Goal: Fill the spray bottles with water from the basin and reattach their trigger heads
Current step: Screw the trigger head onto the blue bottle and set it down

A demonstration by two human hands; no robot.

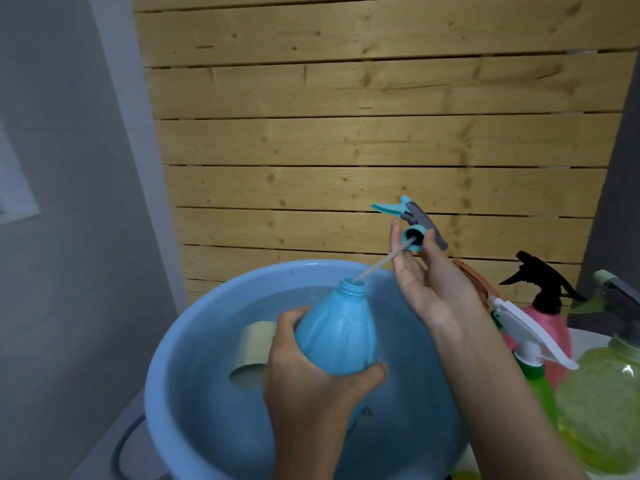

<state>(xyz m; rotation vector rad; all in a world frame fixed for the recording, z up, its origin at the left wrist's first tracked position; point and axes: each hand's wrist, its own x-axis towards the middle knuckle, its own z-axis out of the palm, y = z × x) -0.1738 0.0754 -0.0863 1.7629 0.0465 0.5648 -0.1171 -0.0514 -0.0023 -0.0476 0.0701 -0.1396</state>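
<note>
Over the pale blue round plastic basin (166,358), which holds water, the person's left hand (311,379) wraps round the belly of a light blue pear-shaped plastic spray bottle (336,337), thumb on one side and fingers on the other, with the neck tilted up and away. The right hand (429,289) pinches the blue and grey trigger head (412,220) at its screw collar. The tip of its thin whitish dip tube (377,263) sits just inside the open neck. I'd judge the bottle wet and slick, and heavy if it is full. Its thin walls would likely give under a hard squeeze, so the broad belly is the place to hold. The tube looks bendy, so steering by the collar makes sense. A beige cup (252,341) lies in the water. A pink spray bottle with a black trigger (554,327) and a yellow-green one (602,403) stand to the right.
</note>
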